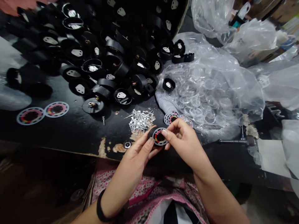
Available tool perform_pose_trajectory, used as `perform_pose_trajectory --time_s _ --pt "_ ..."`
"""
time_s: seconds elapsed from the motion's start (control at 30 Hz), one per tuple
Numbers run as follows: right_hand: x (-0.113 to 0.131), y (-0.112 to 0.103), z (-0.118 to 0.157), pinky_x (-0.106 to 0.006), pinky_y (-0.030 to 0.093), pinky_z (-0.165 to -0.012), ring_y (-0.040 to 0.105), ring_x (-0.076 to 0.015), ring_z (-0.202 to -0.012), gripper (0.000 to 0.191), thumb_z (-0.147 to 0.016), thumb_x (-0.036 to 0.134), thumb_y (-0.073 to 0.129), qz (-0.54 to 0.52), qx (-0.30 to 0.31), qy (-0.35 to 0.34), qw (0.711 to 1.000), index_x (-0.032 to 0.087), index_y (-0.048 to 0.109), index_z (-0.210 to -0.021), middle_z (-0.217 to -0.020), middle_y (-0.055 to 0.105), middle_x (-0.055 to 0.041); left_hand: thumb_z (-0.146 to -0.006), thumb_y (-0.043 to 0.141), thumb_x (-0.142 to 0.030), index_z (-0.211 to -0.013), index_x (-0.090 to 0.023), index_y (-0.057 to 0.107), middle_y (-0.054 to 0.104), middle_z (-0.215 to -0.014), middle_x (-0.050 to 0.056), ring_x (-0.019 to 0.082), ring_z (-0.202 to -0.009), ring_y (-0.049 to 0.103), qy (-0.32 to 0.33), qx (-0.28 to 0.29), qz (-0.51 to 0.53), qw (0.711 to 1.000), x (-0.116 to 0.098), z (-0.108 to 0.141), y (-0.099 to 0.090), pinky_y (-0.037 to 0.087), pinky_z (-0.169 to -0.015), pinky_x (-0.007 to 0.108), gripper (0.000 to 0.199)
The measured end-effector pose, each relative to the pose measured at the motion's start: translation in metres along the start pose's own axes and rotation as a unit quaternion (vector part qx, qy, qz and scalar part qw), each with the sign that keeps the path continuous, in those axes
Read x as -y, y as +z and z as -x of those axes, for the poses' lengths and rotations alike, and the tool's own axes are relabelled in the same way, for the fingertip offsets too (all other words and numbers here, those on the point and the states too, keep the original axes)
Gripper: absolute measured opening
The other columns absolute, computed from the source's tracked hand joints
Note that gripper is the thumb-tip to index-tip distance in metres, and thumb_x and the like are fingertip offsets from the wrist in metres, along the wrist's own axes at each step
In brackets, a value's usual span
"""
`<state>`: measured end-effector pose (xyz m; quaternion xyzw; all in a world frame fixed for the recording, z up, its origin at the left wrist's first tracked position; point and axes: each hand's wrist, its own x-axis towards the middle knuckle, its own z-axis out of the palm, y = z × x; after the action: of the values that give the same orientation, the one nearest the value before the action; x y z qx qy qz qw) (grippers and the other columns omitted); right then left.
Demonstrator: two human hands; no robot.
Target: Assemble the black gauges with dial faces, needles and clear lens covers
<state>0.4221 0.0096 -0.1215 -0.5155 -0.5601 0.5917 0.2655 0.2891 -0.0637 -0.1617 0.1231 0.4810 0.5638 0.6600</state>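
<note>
My left hand (139,151) is wrapped round a black round gauge case (152,132) near the table's front edge. Over the case's face lies a printed dial disc (159,137) with a dark centre and red, yellow and white markings. The thumb and fingers of my right hand (184,138) pinch the disc's right edge; whether it sits fully inside the case cannot be made out. Just behind my hands is a heap of small whitish pointers (141,120). A toppled stack of dial discs (171,118) lies beyond my right hand.
Many black gauge cases (111,81) are heaped at the back left. Clear round covers (198,110) spill from a plastic bag (243,84) on the right. Two dial discs (56,109) lie at left. A small ring-shaped part (127,145) and a screwdriver-like rod (231,141) rest near the front.
</note>
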Motion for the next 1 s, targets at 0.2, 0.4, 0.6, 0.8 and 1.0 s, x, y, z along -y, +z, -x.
perform_pose_trajectory --time_s 0.2,0.4,0.6,0.8,1.0 --pt "-0.007 0.0 0.003 -0.026 0.046 -0.056 0.059 -0.0106 -0.058 0.021 -0.087 0.036 0.065 0.047 -0.005 -0.006 0.999 0.022 0.051 -0.079 -0.068 0.056 0.0062 -0.083 0.076 -0.043 -0.105 -0.038 0.079 0.073 -0.128 -0.004 0.02 -0.123 0.064 -0.015 0.008 0.032 0.999 -0.003 0.003 0.005 0.058 -0.088 0.019 0.023" --pt "-0.006 -0.005 0.001 -0.026 0.042 -0.059 0.054 -0.0114 -0.064 0.021 -0.087 0.036 0.065 0.113 -0.004 -0.018 0.993 0.023 0.05 -0.078 -0.07 0.055 0.0055 -0.088 0.072 -0.041 -0.116 -0.039 0.074 0.068 -0.136 -0.006 0.02 -0.129 0.06 0.005 0.028 -0.016 0.999 0.004 0.002 -0.001 0.055 -0.099 0.026 0.028" --pt "-0.007 -0.001 0.011 -0.025 0.04 -0.06 0.051 -0.0112 -0.066 0.019 -0.083 0.034 0.07 0.138 0.004 -0.02 0.99 0.022 0.054 -0.086 -0.075 0.054 0.0052 -0.089 0.069 -0.035 -0.121 -0.032 0.069 0.071 -0.132 -0.002 0.02 -0.124 0.063 0.093 0.02 -0.228 0.969 0.004 0.006 -0.016 0.046 -0.111 0.033 0.031" --pt "-0.001 0.009 0.007 -0.029 0.045 -0.075 0.061 -0.0148 -0.083 0.007 -0.095 0.025 0.059 0.249 0.098 -0.113 0.957 0.021 0.063 -0.098 -0.093 0.07 -0.001 -0.086 0.071 -0.037 -0.121 -0.03 0.069 0.074 -0.123 0.001 0.026 -0.12 0.066 0.083 -0.057 -0.255 0.962 -0.013 0.019 -0.044 0.049 -0.108 0.043 0.035" --pt "0.008 0.047 -0.022 -0.043 0.043 -0.084 0.066 -0.0282 -0.092 0.02 -0.099 0.026 0.048 0.54 0.051 -0.157 0.825 0.014 0.065 -0.097 -0.095 0.072 -0.0133 -0.091 0.067 -0.027 -0.103 -0.025 0.072 0.075 -0.114 0.001 0.023 -0.122 0.063 0.104 -0.125 0.034 0.986 -0.031 0.013 -0.031 0.048 -0.11 0.039 0.014"
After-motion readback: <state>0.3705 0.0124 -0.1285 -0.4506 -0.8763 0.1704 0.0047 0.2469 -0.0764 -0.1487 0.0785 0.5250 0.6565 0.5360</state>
